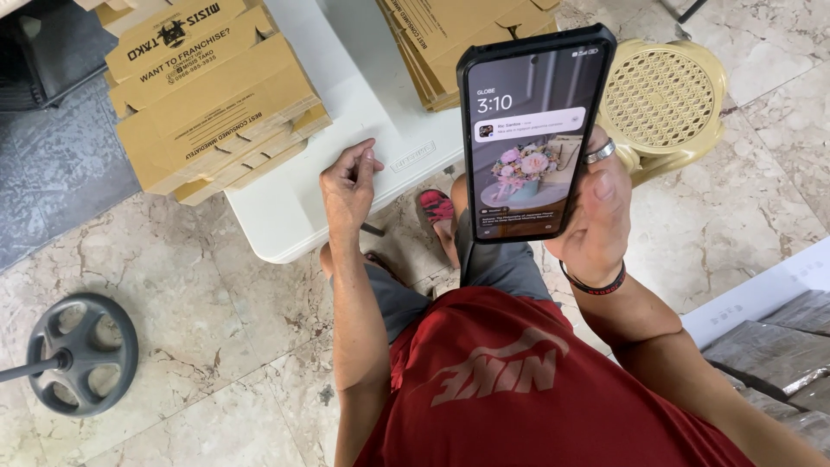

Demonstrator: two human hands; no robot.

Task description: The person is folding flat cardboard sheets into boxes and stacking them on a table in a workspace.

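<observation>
One phone (529, 130) upright in right hand (596, 216) grip.

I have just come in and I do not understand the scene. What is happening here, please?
A person in a red shirt sits at a white table and looks down. The right hand holds up a black phone with its screen lit. The left hand rests on the table edge, fingers curled, holding nothing. Stacks of flat cardboard boxes lie on the table, near the left hand. A yellowish plastic stool stands on the marble floor behind the phone.
</observation>
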